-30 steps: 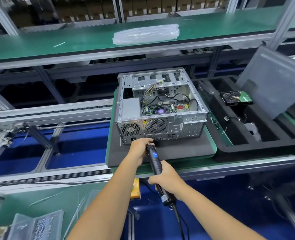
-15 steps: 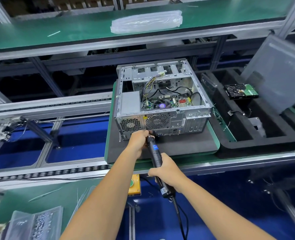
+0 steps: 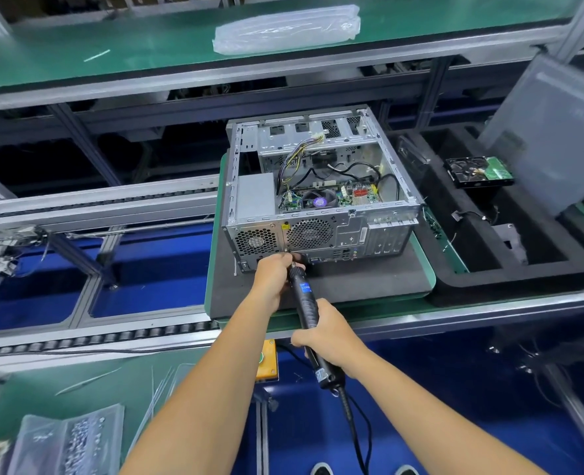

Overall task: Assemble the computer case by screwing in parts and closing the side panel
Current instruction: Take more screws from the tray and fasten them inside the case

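left hand (image 3: 272, 276) pinching the bit end at the rear panel | right hand (image 3: 330, 337) gripping the electric screwdriver (image 3: 305, 299) | computer case (image 3: 318, 190) open-topped on bench pad, screwing underway | side panel (image 3: 554, 132) off, leaning right, unfitted

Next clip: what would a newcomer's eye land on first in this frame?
First the open computer case lying on a dark mat at centre, its cables and board exposed. Next the black electric screwdriver gripped by the right hand, with the left hand at its tip against the case's rear panel. To the right, a hard drive sits in a black foam tray.
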